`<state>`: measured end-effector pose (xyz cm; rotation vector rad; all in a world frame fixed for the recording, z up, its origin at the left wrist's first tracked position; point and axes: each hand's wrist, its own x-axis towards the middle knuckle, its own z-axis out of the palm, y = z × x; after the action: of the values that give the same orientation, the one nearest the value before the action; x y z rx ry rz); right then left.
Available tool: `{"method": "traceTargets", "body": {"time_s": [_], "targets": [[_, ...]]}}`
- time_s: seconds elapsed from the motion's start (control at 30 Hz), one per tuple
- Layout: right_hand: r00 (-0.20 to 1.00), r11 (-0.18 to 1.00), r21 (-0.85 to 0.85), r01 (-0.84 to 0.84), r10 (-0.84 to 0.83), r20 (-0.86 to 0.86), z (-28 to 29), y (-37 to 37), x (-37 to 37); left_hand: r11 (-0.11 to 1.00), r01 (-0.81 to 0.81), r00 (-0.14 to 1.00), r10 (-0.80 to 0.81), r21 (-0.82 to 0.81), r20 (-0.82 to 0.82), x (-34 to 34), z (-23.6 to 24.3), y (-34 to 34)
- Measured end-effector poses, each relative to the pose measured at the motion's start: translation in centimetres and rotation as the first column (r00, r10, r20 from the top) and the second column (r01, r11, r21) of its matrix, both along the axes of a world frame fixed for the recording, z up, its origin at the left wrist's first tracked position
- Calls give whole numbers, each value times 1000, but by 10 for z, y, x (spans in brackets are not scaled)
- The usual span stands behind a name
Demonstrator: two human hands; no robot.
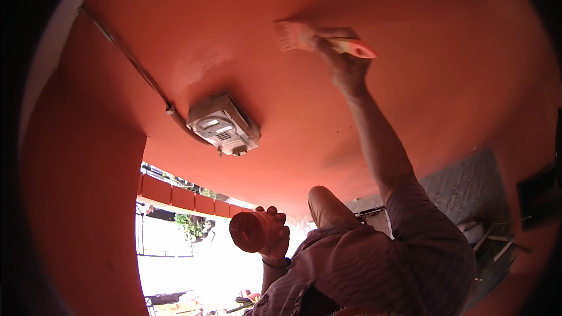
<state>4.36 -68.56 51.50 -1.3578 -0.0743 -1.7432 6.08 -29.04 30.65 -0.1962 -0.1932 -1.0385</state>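
Note:
High on the orange-red wall (257,70), my right hand (345,67) is closed round a wide paintbrush (358,50). The brush's pale, paint-coated bristles point left and appear to touch the wall; they are slightly blurred by motion. The end of its handle sticks out to the right of my fist. Lower down, near my body, my left hand (276,234) grips a round paint cup (247,232) from its side. The cup's opening shows a reddish inside, with my fingers wrapped around its far side.
An electricity meter (225,126) with a keypad juts from the wall, left of my right arm. A conduit (126,58) runs from it up to the left. Bright daylight, a plant (190,226) and railings show at lower left. Wooden pieces (497,246) lie at lower right.

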Motion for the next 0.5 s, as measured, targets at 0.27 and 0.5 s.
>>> {"method": "traceTargets", "body": {"time_s": [0.27,0.5], "targets": [[800,775,-201,599,-563,208,-15,-86,-141,997,-63,998,61,45,33,5,0,0],[526,382,-545,747,-840,132,-27,0,-7,999,-38,998,37,25,47,9,3,-12]]}}
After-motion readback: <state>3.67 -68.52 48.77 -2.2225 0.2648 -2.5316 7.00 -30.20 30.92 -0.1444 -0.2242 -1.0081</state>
